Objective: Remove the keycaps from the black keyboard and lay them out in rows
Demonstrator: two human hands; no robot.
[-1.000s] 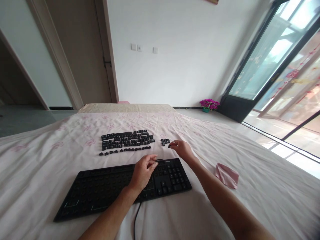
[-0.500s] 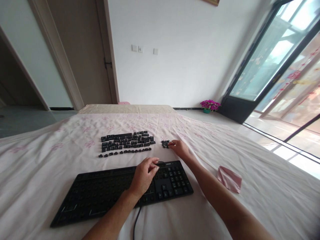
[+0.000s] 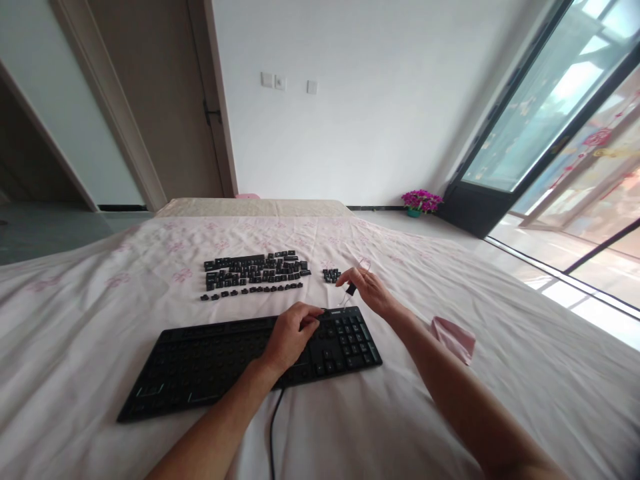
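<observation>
Right hand (image 3: 369,292) lifted off small key pile (image 3: 331,275), pinching keycap (image 3: 351,289), left hand (image 3: 291,333) curled on keyboard (image 3: 210,357)

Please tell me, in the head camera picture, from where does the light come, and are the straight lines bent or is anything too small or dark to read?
Head view: daylight enters from the glass doors at right, overexposed at top; door frame and walls lean strongly, a wide-lens distortion; the keyboard is dark, and legends on the loose keycaps are too small to read.
</observation>
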